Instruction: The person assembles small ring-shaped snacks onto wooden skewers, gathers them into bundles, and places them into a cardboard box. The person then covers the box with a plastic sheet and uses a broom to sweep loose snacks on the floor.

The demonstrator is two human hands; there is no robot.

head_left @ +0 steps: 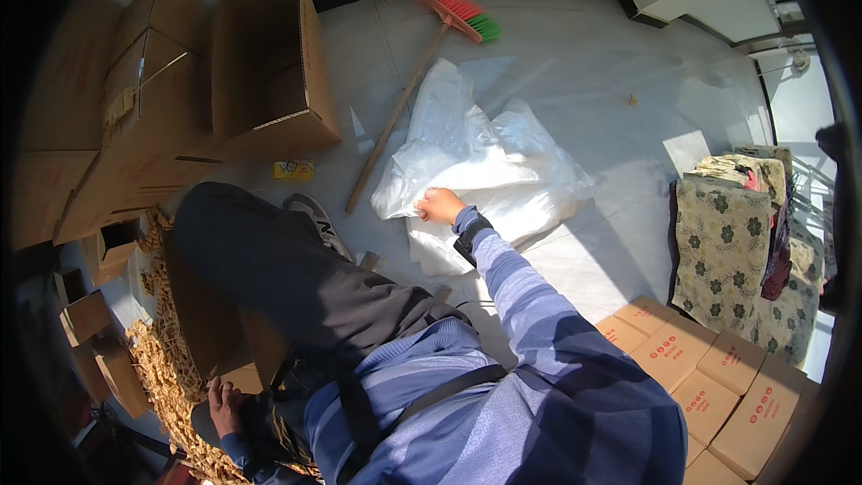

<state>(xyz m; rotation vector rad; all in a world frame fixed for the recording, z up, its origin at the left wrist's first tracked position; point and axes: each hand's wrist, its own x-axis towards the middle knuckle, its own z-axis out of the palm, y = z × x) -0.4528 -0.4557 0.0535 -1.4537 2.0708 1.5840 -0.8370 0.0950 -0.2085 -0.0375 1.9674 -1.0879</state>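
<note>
My right hand (440,206) is closed on the edge of a crumpled white plastic bag (530,157). Sheer and partly folded, the bag lies spread over the floor in front of me, bright in the sunlight. At the lower left, my left hand (224,408) rests low by my leg, beside an open brown cardboard box (202,310). Its fingers look loosely apart, and I see nothing in them. Part of that hand lies in shadow.
A broom (395,121) with green and red bristles lies left of the bag. Large cardboard boxes (269,63) stand at the far left, with shredded yellowish filling (162,355) below. Stacked small cartons (700,355) and a flower-patterned cloth (723,251) are at the right.
</note>
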